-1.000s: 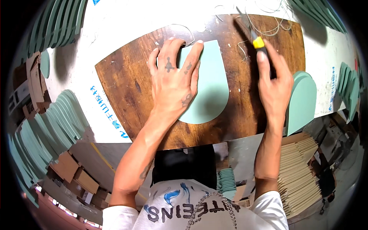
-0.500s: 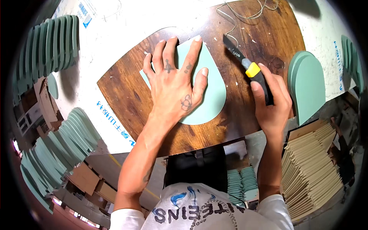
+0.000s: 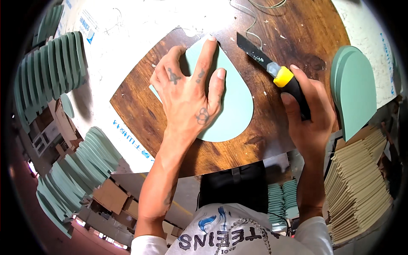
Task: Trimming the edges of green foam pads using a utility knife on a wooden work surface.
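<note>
My left hand (image 3: 187, 91) lies on a pale green teardrop-shaped panel (image 3: 233, 108). Its index finger stretches to the panel's pointed far end, the thumb is spread apart, and the other fingers bend toward the left edge. Under the panel is a brown wood-grain board (image 3: 138, 87). To the right, my right hand (image 3: 314, 108) is wrapped round the black-and-yellow handle of a utility knife (image 3: 283, 77). The knife's dark blade is out, pointing far-left above the board, apart from the panel.
A few matching green panels (image 3: 357, 85) are stacked at the table's right edge. Rows of green pieces stand at the left (image 3: 49, 74) and lower left (image 3: 80, 165). Thin cord (image 3: 255, 21) lies on the board's far side. Cream-coloured sheets (image 3: 361, 187) are piled at lower right.
The whole view has shifted slightly. My left middle, ring and little fingers have drawn in and bent more, while the index stays stretched. The knife is still in my right hand.
</note>
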{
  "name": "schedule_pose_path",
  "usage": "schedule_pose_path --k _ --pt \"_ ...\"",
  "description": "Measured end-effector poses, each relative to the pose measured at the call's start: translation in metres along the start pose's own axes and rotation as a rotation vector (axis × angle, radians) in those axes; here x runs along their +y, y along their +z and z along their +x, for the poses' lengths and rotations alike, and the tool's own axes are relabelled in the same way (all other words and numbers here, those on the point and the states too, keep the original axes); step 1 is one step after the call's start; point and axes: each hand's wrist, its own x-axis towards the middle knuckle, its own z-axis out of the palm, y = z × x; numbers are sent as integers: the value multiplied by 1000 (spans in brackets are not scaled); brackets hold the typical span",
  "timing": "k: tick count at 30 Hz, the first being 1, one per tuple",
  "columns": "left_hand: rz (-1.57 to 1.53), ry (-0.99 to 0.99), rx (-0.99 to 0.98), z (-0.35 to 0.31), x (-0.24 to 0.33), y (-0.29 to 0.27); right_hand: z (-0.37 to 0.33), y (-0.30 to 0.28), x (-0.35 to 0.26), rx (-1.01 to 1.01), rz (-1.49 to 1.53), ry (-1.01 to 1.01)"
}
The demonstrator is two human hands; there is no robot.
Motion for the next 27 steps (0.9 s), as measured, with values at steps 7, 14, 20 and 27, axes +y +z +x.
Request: schedule_pose_path --k 7,14,20,27 --pt "53 -30 -46 5 1 -1 -2 1 2 -10 -104 -33" --pt "146 -156 -84 15 3 -4 -16 -2 1 67 -39 20" --pt "212 -135 -320 -18 15 -39 -114 -14 -19 201 297 389" --pt "-165 548 -381 -18 24 -20 -217 9 -58 513 861 530"
